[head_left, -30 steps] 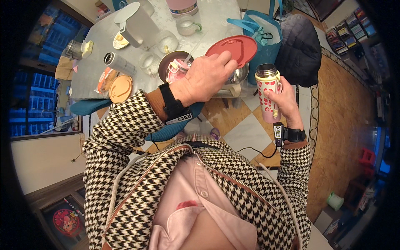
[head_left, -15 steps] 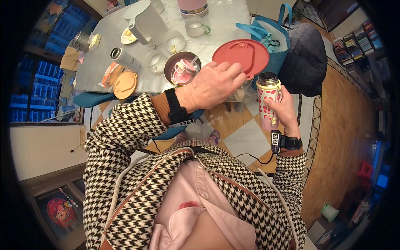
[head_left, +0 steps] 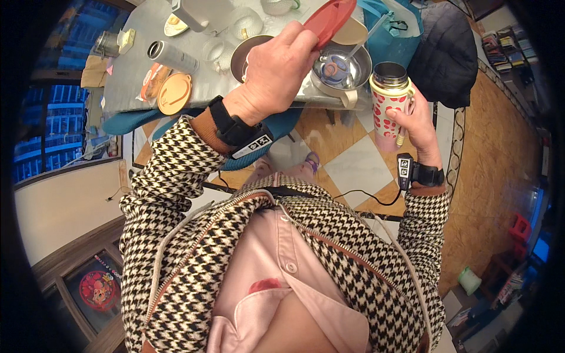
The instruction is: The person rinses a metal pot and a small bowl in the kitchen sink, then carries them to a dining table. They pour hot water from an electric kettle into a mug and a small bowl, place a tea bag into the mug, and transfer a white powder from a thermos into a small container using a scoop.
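My left hand [head_left: 272, 73] grips the edge of a red round lid [head_left: 334, 21], tilted steeply above the table. Below the lid is a steel pot [head_left: 318, 84] with a cream handle [head_left: 349, 97]. Inside it lie a small bluish-orange part [head_left: 335, 69] and a pale stick-like utensil [head_left: 366, 40]. My right hand [head_left: 421, 120] is wrapped round an upright thermos bottle [head_left: 385, 116], white with red spots, its mouth uncovered. The bottle is just right of the pot, beyond the table edge. My left hand partly hides a dark-rimmed bowl [head_left: 238, 59].
Glass cups [head_left: 216, 53], a grey tumbler [head_left: 175, 56], a packaged food item [head_left: 155, 80] and an orange lid [head_left: 175, 94] are on the table's left part. A blue bag [head_left: 395, 50] and dark jacket [head_left: 444, 59] are at right. A blue chair [head_left: 276, 132] stands under the near edge.
My left hand has raised and tilted the red lid, uncovering the pot. The view has shifted, with the table now higher in it; the bottle stays in my right hand.
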A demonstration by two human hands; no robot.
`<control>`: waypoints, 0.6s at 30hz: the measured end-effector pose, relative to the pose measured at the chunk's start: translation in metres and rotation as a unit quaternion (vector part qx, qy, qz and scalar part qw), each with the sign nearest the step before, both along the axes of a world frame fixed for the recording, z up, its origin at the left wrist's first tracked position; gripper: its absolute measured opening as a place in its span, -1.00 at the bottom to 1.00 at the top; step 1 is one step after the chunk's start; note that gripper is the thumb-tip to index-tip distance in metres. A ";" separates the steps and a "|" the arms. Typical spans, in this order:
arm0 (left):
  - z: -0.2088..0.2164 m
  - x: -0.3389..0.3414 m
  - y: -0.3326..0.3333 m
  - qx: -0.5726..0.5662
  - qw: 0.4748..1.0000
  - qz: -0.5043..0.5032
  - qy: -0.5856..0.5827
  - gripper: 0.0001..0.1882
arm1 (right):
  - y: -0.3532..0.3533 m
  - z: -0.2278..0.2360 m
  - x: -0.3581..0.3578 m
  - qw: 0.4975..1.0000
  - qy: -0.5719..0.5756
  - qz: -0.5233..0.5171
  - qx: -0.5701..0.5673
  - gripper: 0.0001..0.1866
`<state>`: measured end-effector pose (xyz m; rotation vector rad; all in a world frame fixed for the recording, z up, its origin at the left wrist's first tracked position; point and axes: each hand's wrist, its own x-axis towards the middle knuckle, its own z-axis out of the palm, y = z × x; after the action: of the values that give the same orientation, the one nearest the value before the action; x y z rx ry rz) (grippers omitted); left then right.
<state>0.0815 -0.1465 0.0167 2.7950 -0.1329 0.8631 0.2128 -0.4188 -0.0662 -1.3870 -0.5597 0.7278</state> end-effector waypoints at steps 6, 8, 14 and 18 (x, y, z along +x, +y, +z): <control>-0.008 -0.007 0.006 -0.120 0.993 0.001 -0.010 -0.78 | 0.016 0.019 0.004 0.998 -0.026 0.054 0.032 -0.08; -0.010 -0.005 0.002 -0.170 0.985 -0.018 -0.020 -0.78 | 0.016 0.023 0.005 0.997 -0.038 0.065 0.034 -0.07; -0.023 0.002 -0.021 -0.350 0.935 0.018 0.062 -0.83 | 0.004 0.043 0.008 0.995 -0.054 0.078 0.038 -0.05; -0.012 -0.052 0.061 -0.555 0.831 -0.035 -0.002 -0.82 | 0.059 0.074 -0.040 0.992 -0.103 0.069 0.039 -0.07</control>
<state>0.0297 -0.0853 0.0043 1.6689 0.2102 0.6124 0.1732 -0.3593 0.0078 -1.3673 -0.8451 0.6702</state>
